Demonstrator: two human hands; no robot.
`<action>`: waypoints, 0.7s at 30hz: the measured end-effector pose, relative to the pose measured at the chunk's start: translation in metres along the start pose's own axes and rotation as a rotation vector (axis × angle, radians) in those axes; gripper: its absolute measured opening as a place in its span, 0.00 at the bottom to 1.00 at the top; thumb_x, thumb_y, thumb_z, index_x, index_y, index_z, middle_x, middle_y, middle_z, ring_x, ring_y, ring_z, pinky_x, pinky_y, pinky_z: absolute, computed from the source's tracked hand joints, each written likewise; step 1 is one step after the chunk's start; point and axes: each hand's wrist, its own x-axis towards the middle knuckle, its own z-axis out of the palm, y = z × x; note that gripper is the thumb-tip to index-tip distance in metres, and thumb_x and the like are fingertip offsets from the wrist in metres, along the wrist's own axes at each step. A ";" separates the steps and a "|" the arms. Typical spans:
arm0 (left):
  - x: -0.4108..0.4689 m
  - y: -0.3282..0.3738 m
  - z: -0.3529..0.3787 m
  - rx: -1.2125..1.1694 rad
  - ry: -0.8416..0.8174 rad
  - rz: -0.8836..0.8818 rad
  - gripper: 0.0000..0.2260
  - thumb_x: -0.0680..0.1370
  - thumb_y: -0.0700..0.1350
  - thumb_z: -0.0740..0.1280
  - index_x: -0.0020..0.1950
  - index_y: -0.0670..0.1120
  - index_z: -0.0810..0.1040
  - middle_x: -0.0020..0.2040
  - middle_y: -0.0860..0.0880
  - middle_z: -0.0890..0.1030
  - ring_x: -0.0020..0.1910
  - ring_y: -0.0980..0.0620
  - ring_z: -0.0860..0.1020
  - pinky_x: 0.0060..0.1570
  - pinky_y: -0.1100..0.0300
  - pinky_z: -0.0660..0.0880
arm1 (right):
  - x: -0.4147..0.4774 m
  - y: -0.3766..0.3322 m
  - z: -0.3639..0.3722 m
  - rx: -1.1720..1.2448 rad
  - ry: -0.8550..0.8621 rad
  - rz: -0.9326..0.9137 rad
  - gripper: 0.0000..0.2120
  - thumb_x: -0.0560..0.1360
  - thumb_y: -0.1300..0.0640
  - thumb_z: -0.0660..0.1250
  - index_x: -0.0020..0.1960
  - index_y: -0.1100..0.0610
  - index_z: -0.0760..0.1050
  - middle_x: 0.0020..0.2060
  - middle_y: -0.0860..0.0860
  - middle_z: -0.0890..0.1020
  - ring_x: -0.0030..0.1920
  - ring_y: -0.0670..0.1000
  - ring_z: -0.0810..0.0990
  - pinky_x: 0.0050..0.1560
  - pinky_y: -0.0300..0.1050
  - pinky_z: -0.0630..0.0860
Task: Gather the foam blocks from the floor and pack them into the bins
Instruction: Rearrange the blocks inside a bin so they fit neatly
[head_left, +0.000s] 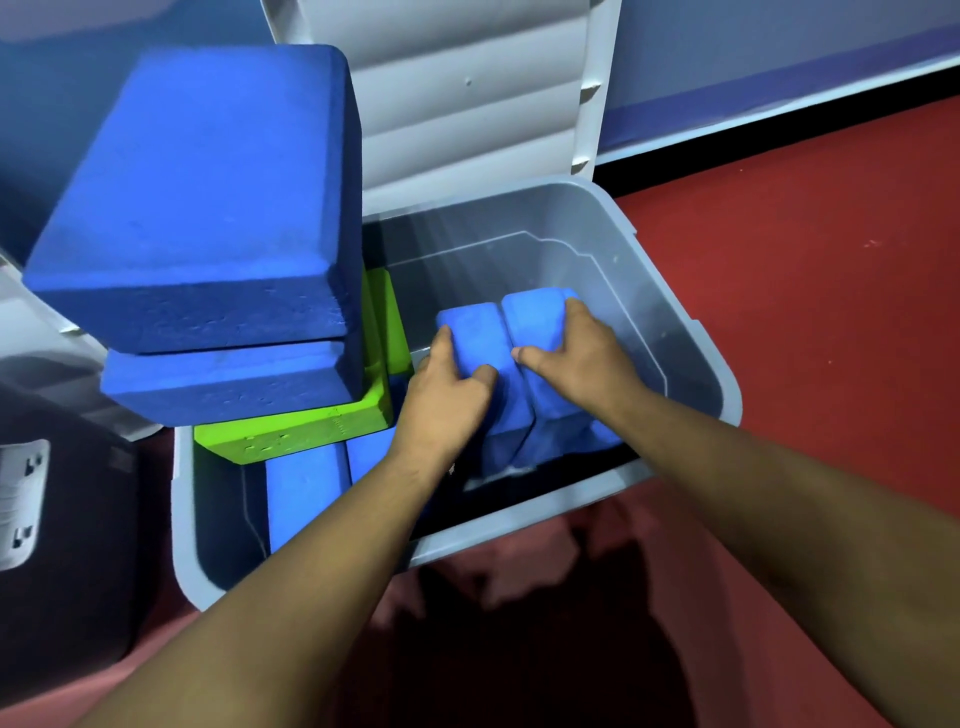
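**Both hands in the bin**

The left hand (447, 400) curls round one upright blue foam block (470, 338), the right hand (579, 358) round a second blue foam block (535, 322) touching it, inside the clear plastic bin (675, 322). Stacked blue foam slabs (208, 208) on a lime-green foam block (311, 428) crowd the bin's left side.

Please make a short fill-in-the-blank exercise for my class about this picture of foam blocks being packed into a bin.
1. The left hand and right hand each grip one of the two upright blocks, coloured ____.
2. The stacked blue blocks rest on a supporting block coloured ____.
3. The floor around the bin is ____.
Missing words: blue; green; red.
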 end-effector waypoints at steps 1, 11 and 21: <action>-0.004 0.000 -0.002 0.014 0.016 0.030 0.25 0.79 0.47 0.63 0.76 0.48 0.63 0.69 0.47 0.73 0.66 0.47 0.73 0.58 0.62 0.67 | -0.001 -0.001 -0.007 -0.008 -0.006 0.001 0.29 0.71 0.42 0.72 0.63 0.59 0.68 0.58 0.59 0.78 0.59 0.61 0.76 0.55 0.49 0.72; -0.024 -0.043 0.000 0.634 0.023 0.243 0.12 0.78 0.42 0.66 0.56 0.37 0.70 0.54 0.36 0.70 0.52 0.35 0.72 0.55 0.47 0.68 | -0.034 0.013 0.012 -0.116 -0.253 -0.070 0.20 0.83 0.51 0.57 0.68 0.62 0.59 0.56 0.64 0.78 0.56 0.64 0.77 0.44 0.49 0.66; -0.005 -0.074 0.010 0.729 -0.053 0.552 0.32 0.71 0.38 0.50 0.74 0.53 0.70 0.75 0.39 0.66 0.75 0.34 0.61 0.70 0.41 0.65 | -0.019 0.013 0.004 -0.069 -0.300 -0.031 0.21 0.81 0.50 0.63 0.67 0.58 0.60 0.58 0.59 0.78 0.56 0.59 0.77 0.51 0.48 0.72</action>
